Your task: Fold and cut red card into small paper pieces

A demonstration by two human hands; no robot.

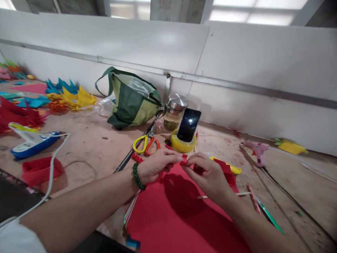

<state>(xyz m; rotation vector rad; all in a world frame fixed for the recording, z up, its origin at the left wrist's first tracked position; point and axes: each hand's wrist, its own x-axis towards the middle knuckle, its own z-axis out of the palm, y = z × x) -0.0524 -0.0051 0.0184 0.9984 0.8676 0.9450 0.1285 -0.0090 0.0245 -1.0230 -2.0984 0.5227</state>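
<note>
We are looking down at both hands meeting over the bench (89,140). The left hand (155,167), with a string of dark green beads (138,176) round its wrist, has thumb and forefinger closed on a small folded scrap of red paper (183,160). The right hand (207,175) pinches the same scrap from the other side, fingertips curled in tight. So the scrap sits between the 2 hands, held just above a large flat red sheet (179,214) that lies on the near part of the bench under both wrists.

Just behind the hands we have scissors with 1 yellow and 1 orange handle loop (144,143), blades pointing away toward a green and olive cloth bag (129,102). Beside them a black phone (189,124) leans upright in a yellow roll of tape (181,144), and a glass jar with a shiny metal lid (175,112) stands right behind it.

Off to the right, a pink glue gun (256,151) lies on the bench with its black cord trailing toward us. To the left sits a blue and white power strip (34,142) with a white cable, and near it a red loop of folded paper (39,170). Farther back on the left we see a heap of yellow and blue spiky paper cut-outs (71,95).
</note>
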